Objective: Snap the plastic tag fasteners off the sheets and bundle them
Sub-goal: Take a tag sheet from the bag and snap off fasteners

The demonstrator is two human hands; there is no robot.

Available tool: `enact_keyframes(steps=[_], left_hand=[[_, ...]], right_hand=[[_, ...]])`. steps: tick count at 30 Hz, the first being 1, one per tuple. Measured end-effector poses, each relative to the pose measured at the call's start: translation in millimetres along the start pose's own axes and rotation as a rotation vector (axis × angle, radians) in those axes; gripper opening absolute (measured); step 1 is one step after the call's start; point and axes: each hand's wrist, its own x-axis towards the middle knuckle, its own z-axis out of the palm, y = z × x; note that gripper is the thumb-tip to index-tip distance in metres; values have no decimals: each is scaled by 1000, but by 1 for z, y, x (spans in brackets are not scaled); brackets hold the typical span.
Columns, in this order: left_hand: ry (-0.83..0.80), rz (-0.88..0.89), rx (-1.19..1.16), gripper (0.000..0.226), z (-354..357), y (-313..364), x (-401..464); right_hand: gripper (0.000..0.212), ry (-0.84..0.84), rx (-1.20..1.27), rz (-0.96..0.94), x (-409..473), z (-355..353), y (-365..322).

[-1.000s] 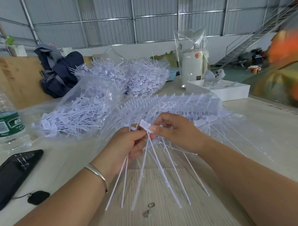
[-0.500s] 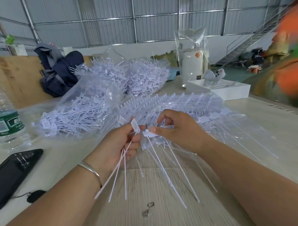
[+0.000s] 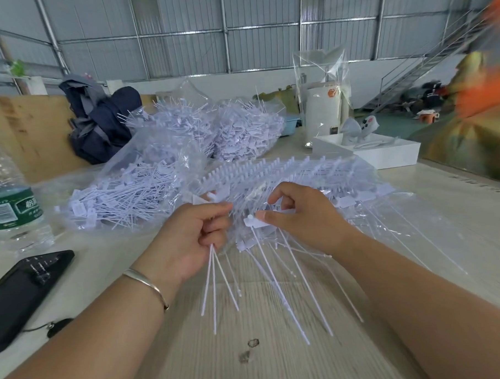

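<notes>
Left hand (image 3: pixel 193 237) gripped a few snapped fasteners (image 3: pixel 215 282); right hand (image 3: pixel 298 218) pinched the next tag (image 3: pixel 251 221) on the sheet (image 3: pixel 285 176). Bagged fasteners (image 3: pixel 123 197) behind; many unsnapped.

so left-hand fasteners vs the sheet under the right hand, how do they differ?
The left hand grips a few loose fasteners, tails hanging free; the sheet carries many in a joined row. The loose ones are off the table; the sheet lies on the table, the right hand pinching one tag. Both are white plastic.
</notes>
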Motion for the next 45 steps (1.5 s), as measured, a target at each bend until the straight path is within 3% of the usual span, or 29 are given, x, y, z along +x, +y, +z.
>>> enact_keyframes(steps=[4,7,14,18,24,27,31,38,45], left_hand=[[64,-13,82,35,-3,2,0],[52,-45,90,9,-2,2,-1],[76,-62,217,20,-5,-4,-1],[33,-90,263,7,-3,-3,-1],[-21,-49,113,26,-2,1,-2],[5,-35,266,44,-5,-3,-2],[104,36,508,36,-1,-9,-3],[123,194,657,28,3,-15,-7],[339,337,724,33,1,-18,-1]], right_hand=[[20,-51,-34,2,0,-2,-1],[16,-96,-57,3,-1,-3,-3],[7,23,-118,-41,-2,-6,-7],[10,41,-192,-88,-2,-6,-7],[18,35,-252,-99,0,-4,-5],[18,59,-405,-142,2,-4,-2],[30,75,-575,-219,2,-6,-2],[34,82,-670,-322,-1,-4,-8],[30,85,-816,-368,0,-6,-9]])
